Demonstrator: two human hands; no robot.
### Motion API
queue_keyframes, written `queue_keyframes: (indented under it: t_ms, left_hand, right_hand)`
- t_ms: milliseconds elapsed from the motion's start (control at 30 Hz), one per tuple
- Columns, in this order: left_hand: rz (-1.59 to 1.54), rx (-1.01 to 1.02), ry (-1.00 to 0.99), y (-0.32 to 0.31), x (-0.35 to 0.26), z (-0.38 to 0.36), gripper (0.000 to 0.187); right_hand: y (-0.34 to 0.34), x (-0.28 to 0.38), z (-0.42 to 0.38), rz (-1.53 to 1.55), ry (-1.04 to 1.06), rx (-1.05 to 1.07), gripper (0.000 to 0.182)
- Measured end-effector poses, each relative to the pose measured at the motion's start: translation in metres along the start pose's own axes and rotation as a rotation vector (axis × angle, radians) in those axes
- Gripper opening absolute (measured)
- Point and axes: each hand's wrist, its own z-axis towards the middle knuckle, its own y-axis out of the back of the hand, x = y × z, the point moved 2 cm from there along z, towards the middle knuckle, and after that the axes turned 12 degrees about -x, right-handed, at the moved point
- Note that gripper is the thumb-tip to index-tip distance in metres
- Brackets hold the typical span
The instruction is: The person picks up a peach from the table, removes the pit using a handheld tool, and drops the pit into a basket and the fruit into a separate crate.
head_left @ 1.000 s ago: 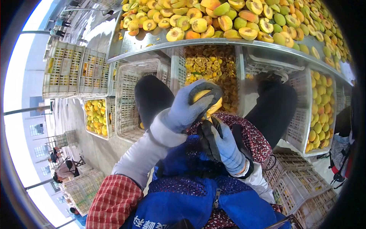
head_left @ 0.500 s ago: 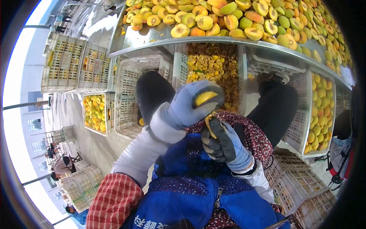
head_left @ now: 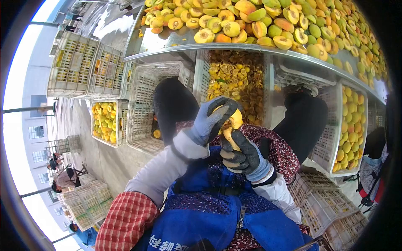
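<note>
My left hand (head_left: pixel 211 117), in a grey-blue glove with dark fingers, is closed around a yellow peach half (head_left: pixel 237 119). The fruit's brownish inner side shows between my hands. A small yellowish-brown curved tool (head_left: pixel 230 139) sticks up from my right hand (head_left: pixel 247 157), and its upper end touches the peach. The fingers of that hand, in a dark-coated glove, are wrapped round the tool, so its lower part is hidden. Both hands are above my lap, in front of a blue apron (head_left: pixel 197 209).
A metal table (head_left: pixel 167 52) ahead bears many halved peaches (head_left: pixel 259 29). Under its edge stands a crate (head_left: pixel 269 96) of pits and scraps. A white crate (head_left: pixel 138 104) is by my left knee; a peach-filled crate (head_left: pixel 331 138) stands right. Stacked crates (head_left: pixel 83 65) rise at the left.
My left hand has turned and shifted slightly down, bringing more of the peach half into view against the tool. The right hand has stayed nearly in place, with the tool more upright.
</note>
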Motion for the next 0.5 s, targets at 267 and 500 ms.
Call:
queue_keyframes:
  t_ms: [267,500]
  left_hand:
    - [-0.229,-0.425,0.100,0.052,0.025,-0.011,0.033]
    - [0.185,-0.669,-0.183,0.188,-0.038,-0.020,0.044]
  right_hand:
    - [0.035,0.012,0.022,0.246,-0.005,-0.073,0.041]
    - [0.009,0.018,0.009,-0.045,0.213,-0.309,0.040]
